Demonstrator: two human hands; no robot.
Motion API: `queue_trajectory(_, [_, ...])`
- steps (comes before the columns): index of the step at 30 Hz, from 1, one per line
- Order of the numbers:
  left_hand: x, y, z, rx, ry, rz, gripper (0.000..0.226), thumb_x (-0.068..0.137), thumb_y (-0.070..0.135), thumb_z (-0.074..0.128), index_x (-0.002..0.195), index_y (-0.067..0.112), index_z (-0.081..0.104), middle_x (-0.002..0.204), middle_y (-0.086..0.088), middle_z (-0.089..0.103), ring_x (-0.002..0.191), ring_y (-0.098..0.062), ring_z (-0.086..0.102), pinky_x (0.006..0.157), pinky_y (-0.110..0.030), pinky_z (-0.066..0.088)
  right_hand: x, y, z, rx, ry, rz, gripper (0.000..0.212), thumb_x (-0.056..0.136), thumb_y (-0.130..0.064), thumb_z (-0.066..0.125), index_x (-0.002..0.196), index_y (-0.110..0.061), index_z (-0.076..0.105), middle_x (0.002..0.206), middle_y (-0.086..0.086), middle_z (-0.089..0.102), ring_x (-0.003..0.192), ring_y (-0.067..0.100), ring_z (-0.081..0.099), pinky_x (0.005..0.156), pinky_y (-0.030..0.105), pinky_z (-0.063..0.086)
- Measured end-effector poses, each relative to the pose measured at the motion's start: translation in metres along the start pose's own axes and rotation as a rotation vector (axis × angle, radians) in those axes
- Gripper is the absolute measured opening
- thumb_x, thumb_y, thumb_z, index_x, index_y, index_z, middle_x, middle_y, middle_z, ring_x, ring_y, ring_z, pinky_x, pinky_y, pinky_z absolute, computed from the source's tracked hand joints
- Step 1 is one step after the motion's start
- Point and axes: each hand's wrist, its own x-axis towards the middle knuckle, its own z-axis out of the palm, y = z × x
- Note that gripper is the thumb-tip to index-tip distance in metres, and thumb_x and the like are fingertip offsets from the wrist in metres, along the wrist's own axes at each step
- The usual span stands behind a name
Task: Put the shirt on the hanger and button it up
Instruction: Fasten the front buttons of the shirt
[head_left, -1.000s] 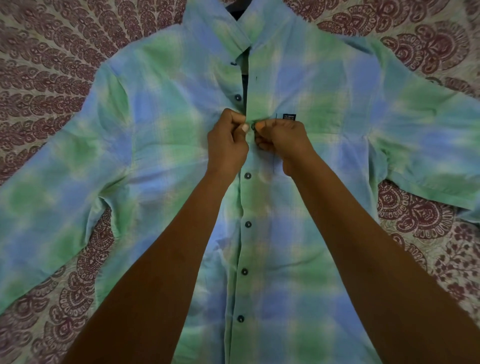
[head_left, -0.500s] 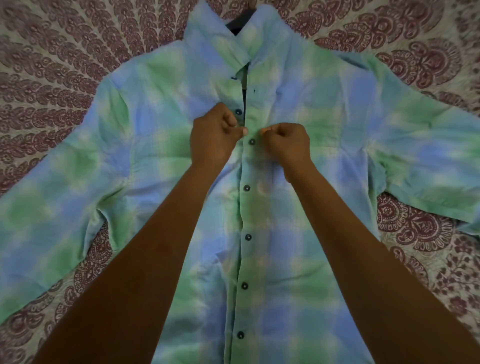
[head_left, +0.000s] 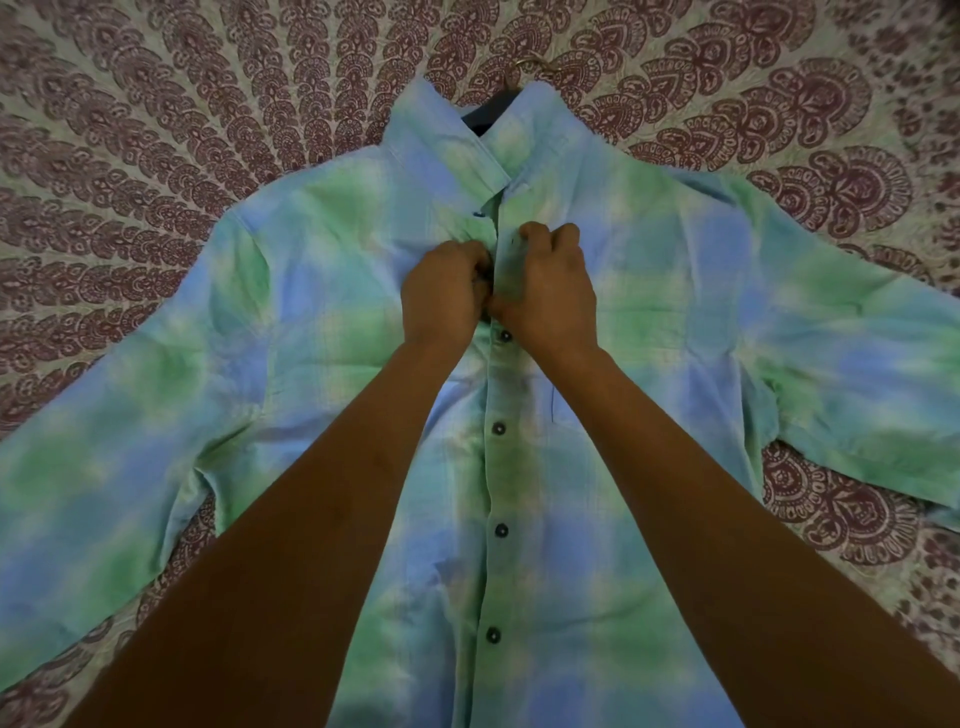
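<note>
A blue and green checked shirt (head_left: 322, 291) lies spread flat, front up, sleeves out to both sides. A dark hanger (head_left: 491, 111) sits inside it, showing at the collar with its hook (head_left: 530, 65) above. Several dark buttons (head_left: 498, 428) down the placket are fastened. My left hand (head_left: 444, 293) pinches the left front edge high on the chest. My right hand (head_left: 550, 291) pinches the right placket edge beside it, the two hands touching. The button between them is hidden by my fingers. One collar-side button (head_left: 478, 214) is still open above.
The shirt lies on a bedspread (head_left: 156, 130) printed with maroon paisley arcs, which shows on all sides of the shirt. The right sleeve (head_left: 857, 374) folds back near the right edge.
Both hands have moved up the placket from the button they held a second ago, which now sits fastened below them. The view has tilted so the collar and hanger hook show lower in frame.
</note>
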Motion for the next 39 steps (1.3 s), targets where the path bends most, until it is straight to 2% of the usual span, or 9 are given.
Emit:
queue_trajectory(3, [-0.001, -0.002, 0.002, 0.028, 0.017, 0.025, 0.011, 0.081, 0.012, 0.055, 0.086, 0.009, 0.065, 0.089, -0.011, 0.066, 0.083, -0.025, 0.061, 0.062, -0.032, 0.039, 0.003, -0.001, 0.002, -0.081, 0.015, -0.012, 0.058, 0.074, -0.028, 0.068, 0.12, -0.003, 0.043, 0.12, 0.017, 0.041, 0.101, 0.031, 0.049, 0.067, 0.035, 0.041])
queue_trajectory(7, [-0.003, -0.007, 0.0, -0.142, 0.093, 0.022, 0.005, 0.078, 0.01, 0.061, 0.077, 0.006, 0.063, 0.077, -0.013, 0.067, 0.069, -0.025, 0.062, 0.063, -0.035, 0.048, 0.004, -0.004, 0.001, -0.157, 0.077, -0.03, 0.049, 0.076, -0.029, 0.066, 0.112, -0.003, 0.047, 0.118, 0.019, 0.043, 0.099, 0.032, 0.049, 0.065, 0.033, 0.035])
queue_trajectory(10, [0.001, -0.004, -0.014, -0.294, 0.133, -0.032, 0.006, 0.075, 0.007, 0.065, 0.074, 0.003, 0.062, 0.065, -0.007, 0.063, 0.053, -0.009, 0.054, 0.057, -0.015, 0.043, 0.005, -0.008, -0.001, -0.216, 0.1, -0.031, 0.04, 0.072, -0.02, 0.066, 0.104, -0.003, 0.05, 0.116, 0.02, 0.046, 0.093, 0.032, 0.05, 0.064, 0.033, 0.031])
queue_trajectory(17, [0.017, 0.018, -0.034, -0.286, 0.08, -0.123, 0.009, 0.076, 0.008, 0.069, 0.084, 0.006, 0.072, 0.082, -0.01, 0.072, 0.074, -0.017, 0.064, 0.069, -0.017, 0.046, 0.016, -0.013, -0.017, -0.16, 0.101, -0.002, 0.019, 0.084, -0.017, 0.052, 0.094, -0.002, 0.056, 0.112, 0.016, 0.049, 0.095, 0.031, 0.05, 0.046, 0.026, 0.016])
queue_trajectory(21, [0.021, 0.025, -0.034, -0.343, 0.091, -0.206, 0.007, 0.077, 0.011, 0.07, 0.082, 0.008, 0.073, 0.083, -0.009, 0.073, 0.079, -0.021, 0.068, 0.074, -0.026, 0.054, 0.019, -0.012, -0.019, 0.098, 0.179, 0.128, 0.029, 0.087, -0.027, 0.053, 0.079, -0.002, 0.064, 0.086, 0.014, 0.062, 0.071, 0.025, 0.055, 0.049, 0.026, 0.025])
queue_trajectory(25, [0.02, 0.031, -0.029, -0.45, 0.055, -0.252, 0.005, 0.074, 0.009, 0.07, 0.078, 0.008, 0.073, 0.079, -0.01, 0.073, 0.078, -0.025, 0.069, 0.079, -0.037, 0.057, 0.016, -0.006, -0.024, 0.543, 0.197, 0.293, 0.02, 0.081, -0.013, 0.056, 0.067, -0.004, 0.067, 0.062, 0.009, 0.06, 0.059, 0.018, 0.052, 0.051, 0.024, 0.037])
queue_trajectory(32, [0.015, 0.039, -0.03, -0.674, 0.026, -0.348, 0.019, 0.078, 0.002, 0.066, 0.067, 0.017, 0.067, 0.064, -0.002, 0.064, 0.069, -0.025, 0.067, 0.078, -0.041, 0.059, 0.012, 0.006, -0.018, 0.917, 0.068, 0.443, 0.021, 0.079, -0.012, 0.059, 0.063, -0.023, 0.068, 0.071, 0.007, 0.067, 0.074, 0.024, 0.063, 0.083, 0.046, 0.054])
queue_trajectory(37, [0.011, 0.037, -0.024, -0.665, 0.03, -0.315, 0.011, 0.078, 0.002, 0.064, 0.08, 0.011, 0.071, 0.075, -0.01, 0.069, 0.079, -0.028, 0.07, 0.082, -0.042, 0.058, 0.011, 0.003, -0.021, 1.007, 0.046, 0.445, 0.017, 0.079, -0.012, 0.062, 0.065, -0.005, 0.069, 0.082, 0.031, 0.066, 0.071, 0.025, 0.058, 0.079, 0.041, 0.053])
queue_trajectory(39, [0.011, 0.036, -0.023, -0.676, 0.013, -0.302, 0.012, 0.077, 0.001, 0.064, 0.083, 0.009, 0.071, 0.081, -0.013, 0.07, 0.081, -0.027, 0.07, 0.083, -0.042, 0.057, 0.01, 0.004, -0.024, 1.019, 0.016, 0.425, 0.014, 0.079, -0.011, 0.065, 0.066, -0.007, 0.07, 0.072, 0.023, 0.066, 0.069, 0.021, 0.058, 0.075, 0.035, 0.052])
